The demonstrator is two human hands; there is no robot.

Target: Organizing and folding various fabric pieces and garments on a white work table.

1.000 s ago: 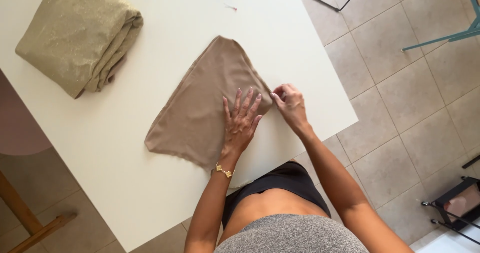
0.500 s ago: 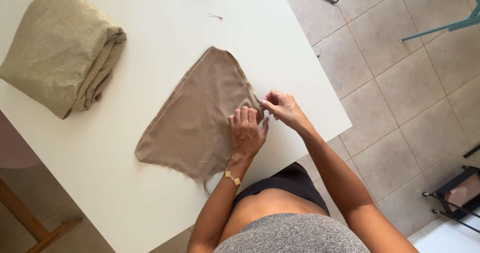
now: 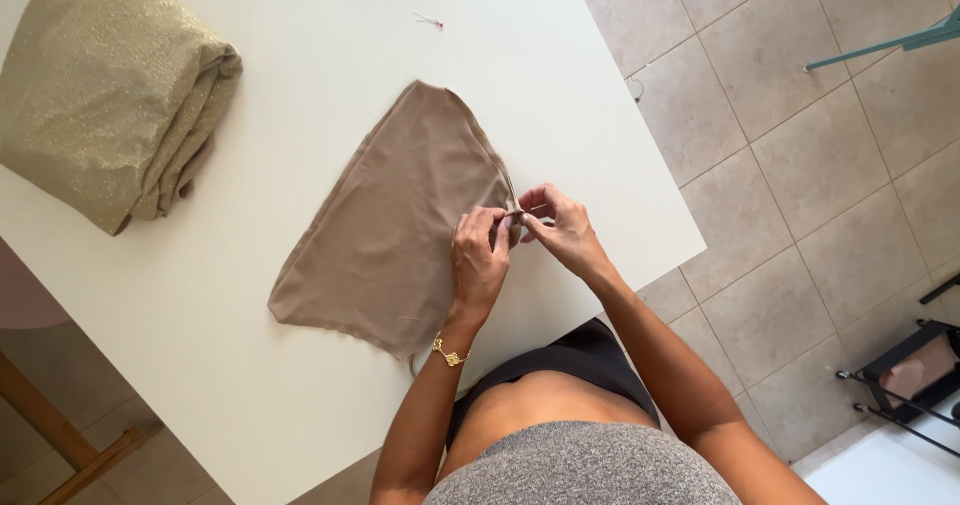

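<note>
We pinch the edge of the flat tan-brown fabric piece (image 3: pixel 400 225) between fingertips of left hand (image 3: pixel 480 260) and right hand (image 3: pixel 565 230); folded olive-gold glittery cloth (image 3: pixel 105 95) lies well left of it.

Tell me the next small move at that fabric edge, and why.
Probably push the pin on through: both hands, left hand and right hand, pinch the right edge of the tan fabric piece at one spot, fingers meeting there, cloth flat on the white table.

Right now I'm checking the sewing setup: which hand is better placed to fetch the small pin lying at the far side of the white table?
Probably the right hand: the small pin lies beyond both, but the left hand rests across the flat tan fabric piece, pinning its edge down.
</note>
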